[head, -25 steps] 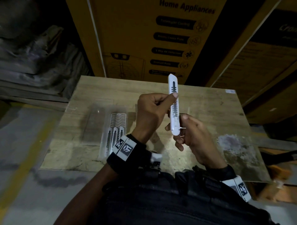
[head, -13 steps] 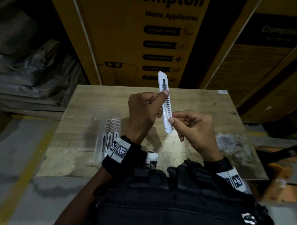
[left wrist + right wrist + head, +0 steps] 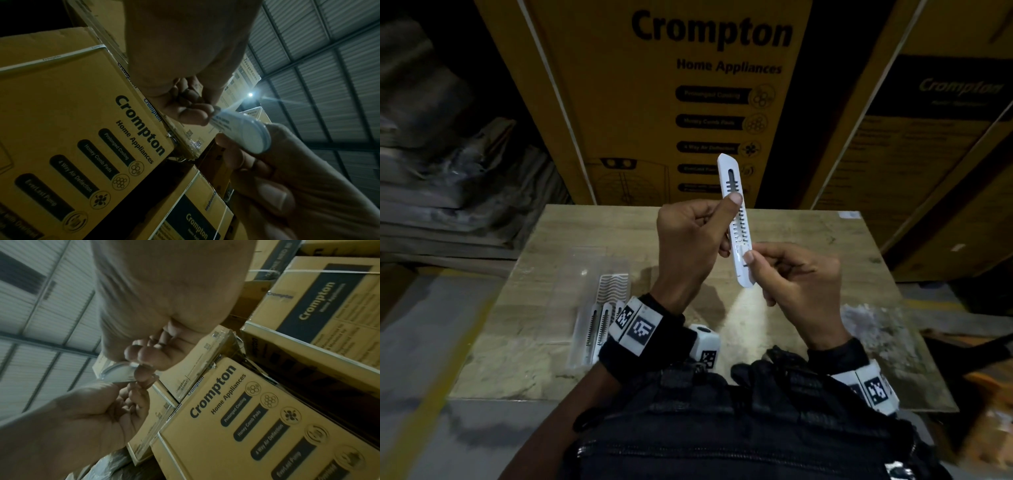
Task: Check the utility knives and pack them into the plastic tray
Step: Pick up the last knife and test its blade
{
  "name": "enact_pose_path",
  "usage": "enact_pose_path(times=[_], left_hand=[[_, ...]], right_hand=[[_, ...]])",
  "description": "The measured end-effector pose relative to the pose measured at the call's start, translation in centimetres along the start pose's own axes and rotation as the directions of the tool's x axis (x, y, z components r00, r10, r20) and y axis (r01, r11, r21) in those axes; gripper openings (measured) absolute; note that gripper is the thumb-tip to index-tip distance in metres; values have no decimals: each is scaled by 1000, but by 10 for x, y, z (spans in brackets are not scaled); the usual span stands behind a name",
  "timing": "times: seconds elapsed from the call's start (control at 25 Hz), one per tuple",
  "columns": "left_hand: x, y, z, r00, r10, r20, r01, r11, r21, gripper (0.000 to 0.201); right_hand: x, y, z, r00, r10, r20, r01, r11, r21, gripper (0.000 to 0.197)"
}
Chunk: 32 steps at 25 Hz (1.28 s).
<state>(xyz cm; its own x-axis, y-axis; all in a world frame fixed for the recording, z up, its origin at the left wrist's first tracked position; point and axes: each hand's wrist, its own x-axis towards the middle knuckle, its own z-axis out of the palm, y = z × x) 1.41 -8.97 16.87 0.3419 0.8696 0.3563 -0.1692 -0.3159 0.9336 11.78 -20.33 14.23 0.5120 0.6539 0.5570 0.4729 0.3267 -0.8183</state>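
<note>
A white utility knife (image 3: 736,219) stands nearly upright in the air above the wooden table (image 3: 842,246), held by both hands. My left hand (image 3: 695,246) grips its middle, thumb pressed on the slotted face. My right hand (image 3: 791,274) pinches its lower end between thumb and fingers. The left wrist view shows the knife's rounded end (image 3: 246,134) against my palm. In the right wrist view the knife (image 3: 121,373) is pinched at my fingertips. A clear plastic tray (image 3: 599,308) lies on the table's left, holding white knives (image 3: 599,329) partly hidden by my left wrist.
Tall yellow Crompton cartons (image 3: 688,102) stand right behind the table, with more cartons (image 3: 945,154) at the right. Grey bundled sacks (image 3: 448,171) lie at the left. A pale worn patch (image 3: 866,325) marks the table's right front. Concrete floor with a yellow line (image 3: 431,394) runs on the left.
The knife's top has tilted slightly left. My right hand has shifted from cupping the knife's lower end to pinching it with thumb and fingertips. My head view has tipped upward.
</note>
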Motion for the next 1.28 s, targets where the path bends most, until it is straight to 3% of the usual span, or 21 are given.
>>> enact_pose_path(times=[0.12, 0.24, 0.32, 0.4, 0.48, 0.6, 0.72, 0.92, 1.16, 1.28], left_hand=[[4, 0, 9, 1000, -10, 28, 10, 1000, 13, 35], [9, 2, 22, 998, 5, 55, -7, 999, 31, 39], [14, 5, 29, 999, 28, 37, -30, 999, 45, 37], [20, 8, 34, 997, 76, 0, -76, 995, 60, 32], [25, 9, 43, 993, 120, -5, -120, 991, 65, 29], [25, 8, 58, 987, 155, 47, -157, 987, 46, 31], [15, 3, 79, 987, 135, 83, -137, 991, 11, 25], [-10, -3, 122, 1000, -6, -17, 6, 999, -45, 26], [-24, -5, 144, 996, -78, -32, 78, 997, -27, 33], [-22, -2, 142, 992, -118, -54, 118, 993, -15, 27]], right_hand=[[7, 9, -7, 985, -173, 26, 175, 973, -154, 9], [12, 16, -15, 966, -257, 25, 255, 939, -232, 10], [13, 17, -17, 985, -174, 13, 174, 974, -144, 9], [19, 16, -18, 997, 58, 54, -62, 995, 77, 17], [23, 18, -22, 961, 233, 150, -265, 931, 253, 23], [26, 27, -35, 914, 343, 216, -401, 845, 354, 16], [25, 37, -56, 891, 384, 241, -450, 811, 373, 13], [24, 43, -87, 889, 443, 117, -453, 810, 373, 15], [19, 49, -105, 862, 503, 61, -481, 776, 409, 18], [21, 51, -109, 864, 480, 152, -500, 781, 376, 21]])
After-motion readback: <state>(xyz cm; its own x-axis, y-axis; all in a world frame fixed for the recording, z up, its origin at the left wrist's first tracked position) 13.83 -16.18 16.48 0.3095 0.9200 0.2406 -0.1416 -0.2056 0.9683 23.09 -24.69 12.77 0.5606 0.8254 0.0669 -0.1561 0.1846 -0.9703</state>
